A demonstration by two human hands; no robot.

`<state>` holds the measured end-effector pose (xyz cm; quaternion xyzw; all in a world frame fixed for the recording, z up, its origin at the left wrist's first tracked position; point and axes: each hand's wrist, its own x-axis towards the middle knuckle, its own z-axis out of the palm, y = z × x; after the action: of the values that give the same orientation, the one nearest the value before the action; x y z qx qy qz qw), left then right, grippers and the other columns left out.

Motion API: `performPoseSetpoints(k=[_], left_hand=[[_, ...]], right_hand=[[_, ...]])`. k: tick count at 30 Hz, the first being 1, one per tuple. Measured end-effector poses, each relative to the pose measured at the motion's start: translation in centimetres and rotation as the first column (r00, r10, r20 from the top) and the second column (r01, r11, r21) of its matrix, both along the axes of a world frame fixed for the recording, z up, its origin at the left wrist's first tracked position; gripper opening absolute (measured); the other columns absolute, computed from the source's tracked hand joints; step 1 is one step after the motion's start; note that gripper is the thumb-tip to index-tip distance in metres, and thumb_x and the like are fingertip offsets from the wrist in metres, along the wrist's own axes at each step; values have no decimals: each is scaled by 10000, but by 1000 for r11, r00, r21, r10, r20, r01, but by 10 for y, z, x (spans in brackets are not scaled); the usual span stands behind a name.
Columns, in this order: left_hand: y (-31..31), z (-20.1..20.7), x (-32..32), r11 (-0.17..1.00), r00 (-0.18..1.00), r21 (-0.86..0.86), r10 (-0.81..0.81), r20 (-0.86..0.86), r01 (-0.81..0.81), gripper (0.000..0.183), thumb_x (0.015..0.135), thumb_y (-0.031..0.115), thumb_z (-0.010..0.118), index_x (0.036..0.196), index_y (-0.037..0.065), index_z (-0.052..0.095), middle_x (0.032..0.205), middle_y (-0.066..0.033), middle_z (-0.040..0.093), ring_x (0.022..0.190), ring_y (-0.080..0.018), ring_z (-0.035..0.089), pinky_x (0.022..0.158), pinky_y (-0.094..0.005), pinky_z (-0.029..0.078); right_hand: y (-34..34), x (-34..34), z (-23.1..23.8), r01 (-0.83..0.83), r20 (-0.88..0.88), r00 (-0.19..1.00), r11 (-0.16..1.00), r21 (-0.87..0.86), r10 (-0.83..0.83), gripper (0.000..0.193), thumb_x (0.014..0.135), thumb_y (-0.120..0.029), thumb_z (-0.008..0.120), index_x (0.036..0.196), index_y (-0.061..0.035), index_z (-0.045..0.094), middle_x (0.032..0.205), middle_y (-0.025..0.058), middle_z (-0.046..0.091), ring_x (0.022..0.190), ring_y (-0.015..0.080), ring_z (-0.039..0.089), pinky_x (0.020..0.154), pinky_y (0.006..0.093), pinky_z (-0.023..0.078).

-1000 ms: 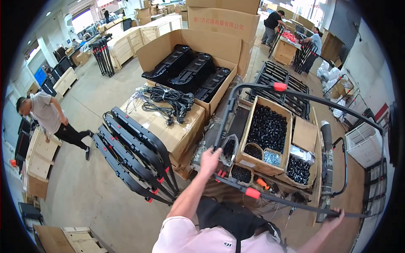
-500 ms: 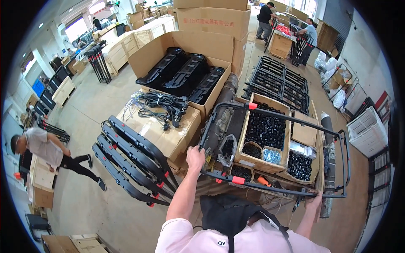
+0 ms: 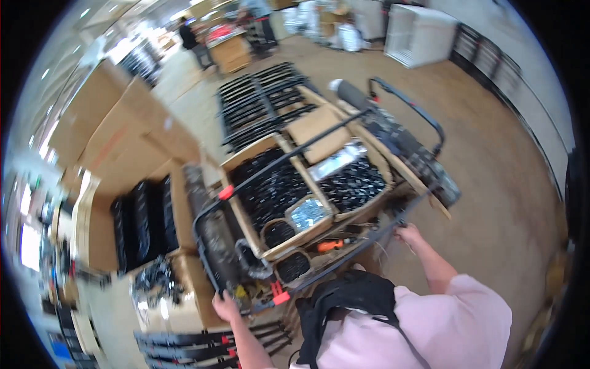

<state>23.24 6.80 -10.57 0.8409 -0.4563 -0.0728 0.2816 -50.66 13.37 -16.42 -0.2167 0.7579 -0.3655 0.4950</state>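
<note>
Left hand [image 3: 226,305] and right hand [image 3: 407,234] gripping black frame [image 3: 270,166]; wide floor [image 3: 485,141] right of it, blurry red print [image 3: 113,144] left.

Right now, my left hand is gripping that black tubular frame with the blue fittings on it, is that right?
Not quite: the fittings are red, not blue, as the head view shows. Your left hand is indeed gripping the black tubular frame.

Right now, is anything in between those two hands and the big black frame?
Nothing visible is. The left hand grips the black frame at its near left corner; the right hand is right by its near bar, though blur hides its exact grip.
</note>
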Motion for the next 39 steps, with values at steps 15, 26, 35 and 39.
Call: performPoseSetpoints(k=[15,26,35,39], left_hand=[[12,77,-431,199,240,211,-952,-190,957,474,988,440,654,1294,79,678,1100,-241,735,1055,-435,695,920,-497,547],[25,61,-448,288,299,321,-954,15,902,331,1004,445,656,1081,128,707,899,-172,738,828,-412,723,684,-516,562],[-1,69,-473,363,355,-112,-931,-91,925,282,1006,256,689,1182,41,739,1030,-167,734,914,-336,717,805,-431,567],[-41,84,-533,456,286,-203,-787,-547,866,265,1068,168,605,1210,-34,702,1111,-138,727,1014,-212,688,920,-325,540]], right_hand=[[-67,-75,-89,-166,-468,777,854,493,421,608,948,-323,565,1511,-94,542,1430,183,648,1300,325,648,1039,449,552],[60,-57,0,59,-448,890,995,-75,-87,575,767,-274,755,1247,0,595,1063,301,719,1035,470,695,904,537,555],[129,-72,107,4,-350,936,990,142,46,424,788,-293,699,1098,-4,693,1022,297,722,1010,477,689,910,541,546],[139,-106,202,-190,-469,827,940,282,308,389,822,-355,675,992,-9,728,933,259,739,914,468,710,842,549,566]])
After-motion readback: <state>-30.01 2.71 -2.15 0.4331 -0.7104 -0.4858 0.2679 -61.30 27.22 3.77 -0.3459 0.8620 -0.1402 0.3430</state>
